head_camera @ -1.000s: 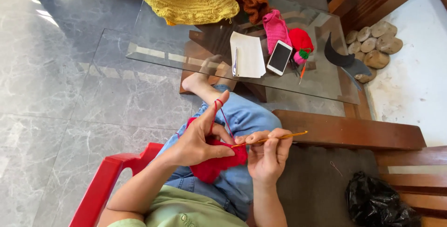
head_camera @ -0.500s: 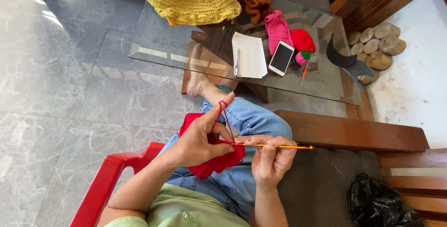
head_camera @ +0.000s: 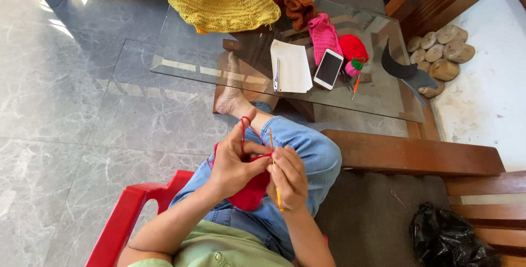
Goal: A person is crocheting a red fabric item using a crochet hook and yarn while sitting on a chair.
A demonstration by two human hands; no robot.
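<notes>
Half a second ago the orange crochet hook point(head_camera: 272, 160) lay level, pointing away from the lap; now it stands upright, pinched in the right hand point(head_camera: 289, 178). The left hand point(head_camera: 233, 164) pinches the red crochet piece point(head_camera: 251, 193) on the lap, red yarn point(head_camera: 242, 133) looped over its raised forefinger. On the glass table point(head_camera: 181, 59) beyond the knees lie five knitted pieces, one sheet of paper point(head_camera: 292, 65), one pen point(head_camera: 276, 75) and one phone point(head_camera: 329, 68). The floor is grey marble tile point(head_camera: 71, 108); the person sits on a red plastic chair point(head_camera: 123, 217).
</notes>
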